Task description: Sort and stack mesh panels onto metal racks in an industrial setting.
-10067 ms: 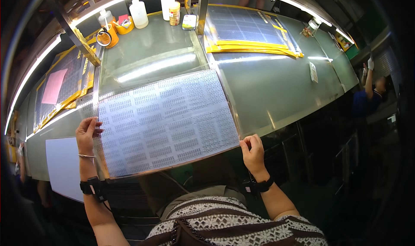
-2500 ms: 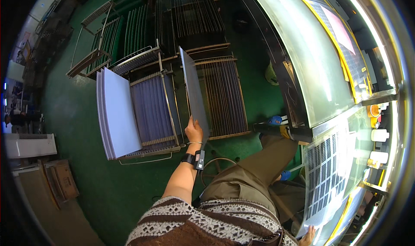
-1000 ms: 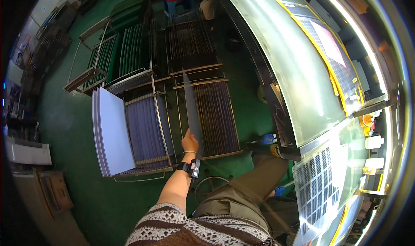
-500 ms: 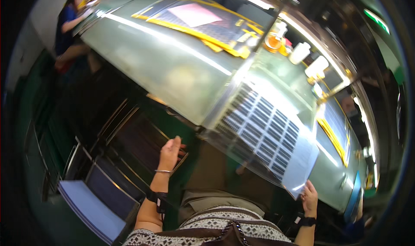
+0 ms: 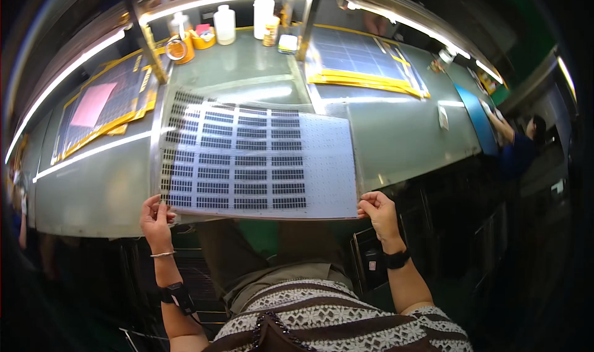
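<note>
Before you: long grey-green table | over its far side: lit white tubes, upright posts | beneath you: dim green floor

Bright tubes run from nine through twelve to two o'clock, throwing white glare on the tabletop and a sheen across the patterned sheet. Four and eight o'clock lie dim; fisheye distortion curves the tubes.
</note>
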`<action>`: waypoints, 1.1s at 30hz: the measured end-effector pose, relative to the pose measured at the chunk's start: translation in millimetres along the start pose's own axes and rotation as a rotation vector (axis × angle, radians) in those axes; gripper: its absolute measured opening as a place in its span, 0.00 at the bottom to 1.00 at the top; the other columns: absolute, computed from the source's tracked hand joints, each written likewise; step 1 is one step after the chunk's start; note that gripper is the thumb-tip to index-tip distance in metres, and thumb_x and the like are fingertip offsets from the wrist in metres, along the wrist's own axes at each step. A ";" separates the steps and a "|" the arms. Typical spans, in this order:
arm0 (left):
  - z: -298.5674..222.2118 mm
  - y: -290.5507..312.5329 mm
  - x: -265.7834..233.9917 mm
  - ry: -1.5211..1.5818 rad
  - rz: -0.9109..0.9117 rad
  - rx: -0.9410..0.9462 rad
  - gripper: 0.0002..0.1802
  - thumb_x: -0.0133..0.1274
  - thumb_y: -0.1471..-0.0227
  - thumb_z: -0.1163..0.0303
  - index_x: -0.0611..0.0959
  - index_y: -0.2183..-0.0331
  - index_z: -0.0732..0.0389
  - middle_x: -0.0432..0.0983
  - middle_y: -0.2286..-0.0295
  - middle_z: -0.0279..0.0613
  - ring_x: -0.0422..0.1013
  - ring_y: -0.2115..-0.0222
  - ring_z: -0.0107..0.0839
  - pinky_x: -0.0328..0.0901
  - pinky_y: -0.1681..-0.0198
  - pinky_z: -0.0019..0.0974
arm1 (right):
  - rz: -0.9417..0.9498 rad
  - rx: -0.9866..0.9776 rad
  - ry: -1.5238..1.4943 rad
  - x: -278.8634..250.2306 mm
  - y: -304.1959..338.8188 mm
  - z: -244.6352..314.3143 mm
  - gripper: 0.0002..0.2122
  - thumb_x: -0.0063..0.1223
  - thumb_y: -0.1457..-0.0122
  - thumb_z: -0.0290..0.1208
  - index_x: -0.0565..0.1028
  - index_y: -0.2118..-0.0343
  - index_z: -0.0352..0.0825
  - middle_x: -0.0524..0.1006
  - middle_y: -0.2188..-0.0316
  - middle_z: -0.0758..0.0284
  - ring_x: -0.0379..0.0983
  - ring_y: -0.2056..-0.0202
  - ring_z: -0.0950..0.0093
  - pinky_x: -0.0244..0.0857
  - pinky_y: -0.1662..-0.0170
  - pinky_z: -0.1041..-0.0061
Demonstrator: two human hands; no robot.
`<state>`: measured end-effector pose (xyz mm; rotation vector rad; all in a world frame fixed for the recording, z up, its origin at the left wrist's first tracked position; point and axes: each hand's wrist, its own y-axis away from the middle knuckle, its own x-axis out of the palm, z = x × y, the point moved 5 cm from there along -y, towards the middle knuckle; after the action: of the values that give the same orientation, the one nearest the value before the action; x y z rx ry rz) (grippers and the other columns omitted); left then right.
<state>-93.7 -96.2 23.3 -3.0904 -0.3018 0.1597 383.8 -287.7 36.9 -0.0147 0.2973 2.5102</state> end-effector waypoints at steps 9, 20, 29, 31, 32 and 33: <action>12.5 -3.8 6.4 -0.119 0.004 -0.073 0.10 0.46 0.47 0.76 0.73 0.61 0.63 0.72 0.77 0.36 0.66 0.82 0.19 0.62 0.79 0.20 | -0.191 -0.183 0.416 -9.0 17.5 -27.7 0.06 0.56 0.54 0.22 0.69 0.78 0.31 0.67 0.78 0.68 0.64 0.78 0.78 0.61 0.73 0.79; 13.7 -3.2 10.3 -0.128 -0.008 -0.055 0.10 0.47 0.47 0.75 0.73 0.61 0.63 0.72 0.77 0.36 0.67 0.81 0.19 0.62 0.78 0.20 | -0.211 -0.243 0.550 -3.0 21.9 -26.2 0.07 0.53 0.51 0.22 0.65 0.76 0.31 0.67 0.80 0.62 0.65 0.78 0.70 0.61 0.73 0.73; 17.8 2.0 3.6 -0.111 0.001 -0.153 0.08 0.49 0.48 0.72 0.75 0.65 0.65 0.72 0.78 0.35 0.66 0.83 0.19 0.61 0.80 0.20 | -0.253 -0.335 0.624 -2.8 -0.7 -8.9 0.05 0.50 0.49 0.23 0.65 0.75 0.32 0.67 0.82 0.60 0.64 0.79 0.66 0.60 0.73 0.70; 7.4 0.1 12.8 -0.158 0.061 -0.102 0.07 0.51 0.49 0.71 0.78 0.68 0.65 0.72 0.78 0.34 0.65 0.82 0.19 0.60 0.79 0.21 | -0.277 -0.374 0.645 -21.6 -11.0 -18.5 0.05 0.51 0.49 0.23 0.66 0.75 0.32 0.67 0.81 0.61 0.63 0.78 0.67 0.61 0.72 0.71; 4.3 0.3 19.1 -0.209 0.108 -0.042 0.07 0.52 0.50 0.71 0.80 0.69 0.65 0.72 0.77 0.34 0.66 0.81 0.19 0.60 0.79 0.22 | -0.266 -0.354 0.659 -28.7 -14.8 -21.1 0.06 0.51 0.49 0.24 0.65 0.75 0.31 0.66 0.81 0.62 0.62 0.78 0.69 0.61 0.71 0.72; -6.1 0.4 25.4 -0.307 0.114 0.078 0.07 0.54 0.52 0.72 0.81 0.70 0.64 0.72 0.75 0.36 0.67 0.77 0.22 0.61 0.75 0.25 | -0.278 -0.295 0.649 -34.3 -15.0 -24.9 0.06 0.50 0.49 0.24 0.65 0.75 0.31 0.64 0.81 0.63 0.61 0.77 0.71 0.60 0.70 0.73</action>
<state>-68.2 -91.8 26.8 -2.9989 -0.1219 0.6357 419.0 -300.8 12.2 -0.9316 0.1600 2.1826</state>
